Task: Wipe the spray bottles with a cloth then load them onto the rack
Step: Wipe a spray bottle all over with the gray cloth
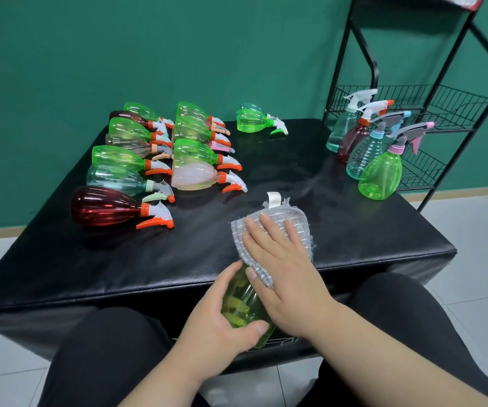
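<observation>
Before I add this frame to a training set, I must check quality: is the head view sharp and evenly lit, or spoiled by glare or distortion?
Head view: soft, even light, faint shadows; small glare spots on the dark red plastic spray bottle; wide-angle distortion bows the black wire rack at right; the grey woven cloth under the right hand looks sharp.

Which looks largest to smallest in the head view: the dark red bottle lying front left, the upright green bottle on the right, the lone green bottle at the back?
1-2. dark red bottle and upright green bottle: look alike, not ranked.
3. lone green bottle: smallest, though farthest from the camera, so unsure.
</observation>
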